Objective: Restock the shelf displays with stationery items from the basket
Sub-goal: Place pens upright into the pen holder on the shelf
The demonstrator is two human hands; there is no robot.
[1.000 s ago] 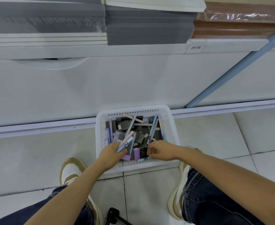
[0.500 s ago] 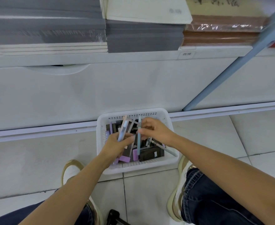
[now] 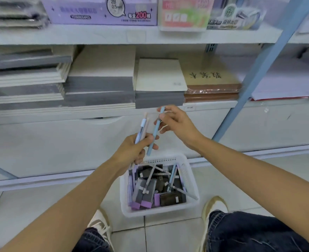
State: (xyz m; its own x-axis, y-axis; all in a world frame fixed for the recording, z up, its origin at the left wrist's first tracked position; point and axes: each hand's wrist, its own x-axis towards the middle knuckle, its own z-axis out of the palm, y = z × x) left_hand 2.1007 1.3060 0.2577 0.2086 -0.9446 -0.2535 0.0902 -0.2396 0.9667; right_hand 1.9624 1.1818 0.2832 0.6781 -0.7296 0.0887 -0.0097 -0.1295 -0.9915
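A white plastic basket (image 3: 192,180) sits on the floor between my feet, holding several pens and dark and purple packets. My left hand (image 3: 131,150) grips a small bunch of pens (image 3: 141,129) upright above the basket's back left corner. My right hand (image 3: 177,122) pinches a light blue pen (image 3: 154,132) near its top; the pen's lower end hangs right beside my left fingers. Both hands are raised in front of the lower shelf front.
Stacks of grey, cream and brown notebooks (image 3: 159,84) lie on the lower shelf. Boxes of pencil leads (image 3: 102,10) and other packs stand on the shelf above. A blue upright post (image 3: 255,73) slants at the right. My two shoes flank the basket on the tiled floor.
Both hands rose out of the basket with their pens. My view tilted up, so the upper shelf has come into sight.
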